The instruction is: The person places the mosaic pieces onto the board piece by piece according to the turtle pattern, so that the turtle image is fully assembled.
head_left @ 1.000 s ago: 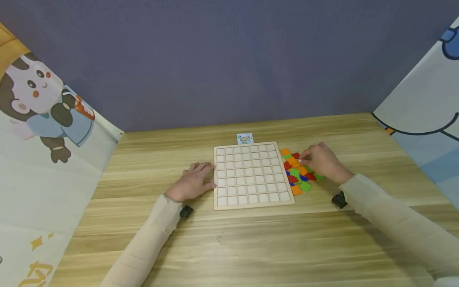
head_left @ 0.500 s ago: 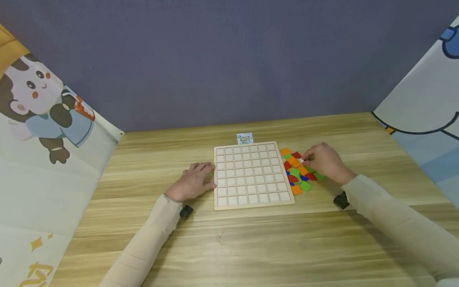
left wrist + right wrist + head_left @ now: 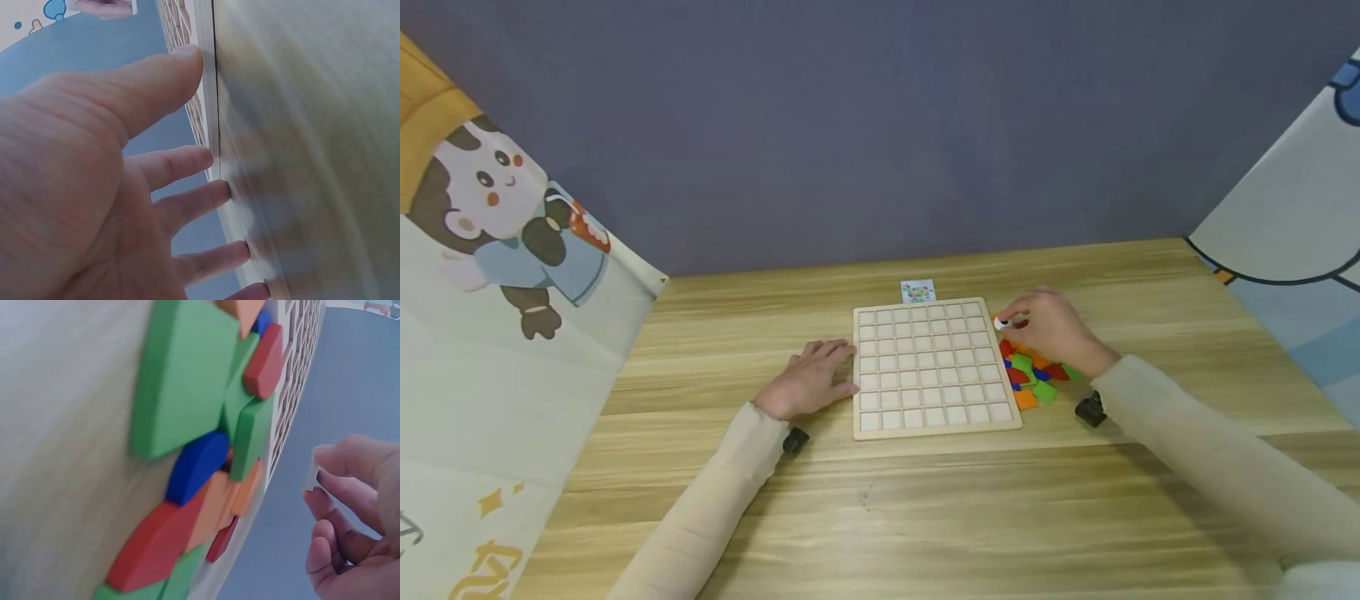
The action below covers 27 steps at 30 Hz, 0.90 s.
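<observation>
A pale wooden grid board [image 3: 936, 430] lies flat on the table in the head view, its square cells bare. My left hand [image 3: 805, 379] rests at its left side; in the left wrist view the thumb and fingertips meet the board's edge and the tabletop, fingers spread. Between thumb and fingers my right hand [image 3: 1051, 327] pinches a small white piece with a dark mark [image 3: 1001, 323], raised above the table by the board's upper right corner. Below that hand spreads a heap of colored tiles, with a green tile [image 3: 1043, 392] and an orange tile [image 3: 1027, 400] at the near end.
A small picture card [image 3: 918, 291] lies just behind the board. In the right wrist view, red [image 3: 156, 547], blue [image 3: 199, 467] and green tiles overlap in the heap. A dark wall [image 3: 880, 133] closes off the table's far edge.
My right hand has picked the white piece up from the heap and carried it left toward the board. The left hand keeps its place at the board's edge. The head view has shifted slightly.
</observation>
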{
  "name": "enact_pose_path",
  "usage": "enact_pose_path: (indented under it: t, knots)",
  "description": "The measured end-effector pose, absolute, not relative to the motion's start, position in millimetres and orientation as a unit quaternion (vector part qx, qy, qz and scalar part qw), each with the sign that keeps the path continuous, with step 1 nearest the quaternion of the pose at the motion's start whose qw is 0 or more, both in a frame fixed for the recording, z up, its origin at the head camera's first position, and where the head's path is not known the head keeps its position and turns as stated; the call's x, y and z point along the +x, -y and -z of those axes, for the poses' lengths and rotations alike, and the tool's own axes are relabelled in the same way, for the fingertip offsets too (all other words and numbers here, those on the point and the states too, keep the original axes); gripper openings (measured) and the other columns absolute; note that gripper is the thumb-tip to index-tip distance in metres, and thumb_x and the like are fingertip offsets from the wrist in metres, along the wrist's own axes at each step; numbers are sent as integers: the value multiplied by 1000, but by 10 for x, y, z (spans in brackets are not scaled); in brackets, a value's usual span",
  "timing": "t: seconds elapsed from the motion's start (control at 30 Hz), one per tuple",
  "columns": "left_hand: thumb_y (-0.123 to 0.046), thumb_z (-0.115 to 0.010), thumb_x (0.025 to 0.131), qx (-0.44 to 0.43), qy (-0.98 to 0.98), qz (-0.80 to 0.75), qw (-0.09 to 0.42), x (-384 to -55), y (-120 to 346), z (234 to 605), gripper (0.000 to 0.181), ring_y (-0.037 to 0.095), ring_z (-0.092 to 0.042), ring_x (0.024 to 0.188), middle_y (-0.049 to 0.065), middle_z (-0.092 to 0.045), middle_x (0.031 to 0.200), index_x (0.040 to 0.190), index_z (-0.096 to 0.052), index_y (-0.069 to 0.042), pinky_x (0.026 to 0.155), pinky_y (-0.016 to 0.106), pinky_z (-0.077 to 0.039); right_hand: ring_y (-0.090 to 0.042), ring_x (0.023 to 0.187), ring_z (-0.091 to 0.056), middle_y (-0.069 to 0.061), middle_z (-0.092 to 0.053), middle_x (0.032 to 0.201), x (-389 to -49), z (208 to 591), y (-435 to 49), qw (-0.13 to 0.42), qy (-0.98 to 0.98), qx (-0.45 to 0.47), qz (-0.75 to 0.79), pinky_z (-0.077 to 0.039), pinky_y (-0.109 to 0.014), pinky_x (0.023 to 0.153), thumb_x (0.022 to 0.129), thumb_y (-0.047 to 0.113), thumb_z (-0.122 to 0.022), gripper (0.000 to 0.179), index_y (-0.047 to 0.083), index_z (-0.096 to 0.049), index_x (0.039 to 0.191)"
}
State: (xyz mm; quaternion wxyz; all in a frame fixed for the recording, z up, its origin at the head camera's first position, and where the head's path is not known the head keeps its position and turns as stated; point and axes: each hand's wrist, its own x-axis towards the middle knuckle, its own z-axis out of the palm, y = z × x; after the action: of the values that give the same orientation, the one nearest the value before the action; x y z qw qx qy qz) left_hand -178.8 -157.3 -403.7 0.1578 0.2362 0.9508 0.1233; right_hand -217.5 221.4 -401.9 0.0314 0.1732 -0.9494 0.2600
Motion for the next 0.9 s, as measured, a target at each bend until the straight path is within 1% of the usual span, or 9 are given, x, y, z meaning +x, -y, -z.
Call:
enact_pose_path:
  t: [0.1, 0.13, 0.2, 0.4, 0.53, 0.6, 0.7, 0.83, 0.9]
  knots:
    - [-43, -54, 95, 237, -951, -120, 157, -1787, 1567, 4038, 67, 37, -19, 138, 8, -22, 154, 149, -29, -12, 103, 67, -21, -30, 90, -62, -10, -70, 93, -2217, 4008, -2127, 21, 947, 177, -269, -27, -52, 106, 79, 16, -78, 18, 8, -76, 95]
    - [-43, -54, 95, 238, -951, -120, 156, -1786, 1567, 4037, 67, 37, -19, 137, 8, -23, 154, 149, -29, -12, 103, 67, -21, -33, 98, -59, -12, -69, 98, -2228, 4001, -2090, 15, 946, 176, -272, -29, -52, 105, 79, 15, -78, 18, 8, -76, 95]
    - [-43, -53, 95, 239, -951, -118, 156, -1783, 1570, 4034, 67, 38, -20, 137, 9, -23, 154, 149, -29, -11, 102, 68, -22, -35, 107, -55, -14, -68, 105, -2255, 3985, -2007, 5, 944, 183, -274, -23, -51, 109, 79, 16, -77, 18, 7, -76, 95]
    - [-43, -53, 95, 240, -951, -112, 158, -1781, 1561, 4028, 67, 37, -19, 138, 8, -22, 154, 149, -29, -12, 102, 68, -21, -31, 105, -57, -12, -65, 108, -2339, 3946, -1697, -21, 933, 226, -280, -14, -45, 114, 82, 16, -75, 19, 6, -75, 98]
    - [-44, -52, 95, 240, -951, -106, 161, -1799, 1539, 4033, 67, 37, -19, 138, 9, -22, 154, 149, -28, -12, 103, 67, -21, -32, 111, -50, -11, -63, 113, -2384, 3935, -1504, -42, 932, 230, -276, -33, -47, 104, 82, 16, -74, 18, 8, -75, 98]
    - [-44, -51, 95, 238, -952, -99, 162, -1810, 1530, 4035, 68, 37, -19, 138, 8, -22, 154, 150, -28, -12, 103, 66, -22, -30, 106, -51, -10, -64, 110, -2409, 3941, -1411, -43, 932, 241, -268, -41, -47, 95, 83, 16, -74, 15, 8, -76, 96]
    - [-45, -51, 95, 234, -954, -90, 166, -1821, 1523, 4029, 68, 37, -19, 138, 9, -21, 155, 150, -27, -12, 103, 65, -23, -27, 99, -54, -8, -67, 102, -2455, 3966, -1279, -35, 928, 265, -259, -42, -44, 94, 82, 14, -74, 12, 8, -76, 92]
    - [-45, -51, 95, 231, -954, -88, 169, -1829, 1516, 4019, 68, 39, -18, 138, 10, -21, 155, 150, -27, -11, 104, 64, -23, -23, 95, -56, -3, -67, 92, -2520, 4013, -1094, -41, 917, 291, -269, -36, -41, 102, 81, 12, -75, 10, 7, -76, 90]
    - [-45, -51, 95, 231, -954, -88, 169, -1830, 1511, 4016, 68, 39, -19, 137, 10, -21, 154, 150, -27, -11, 103, 64, -25, -22, 92, -54, -2, -66, 90, -2546, 4029, -998, -50, 915, 297, -270, -40, -40, 97, 80, 11, -76, 11, 7, -76, 90]
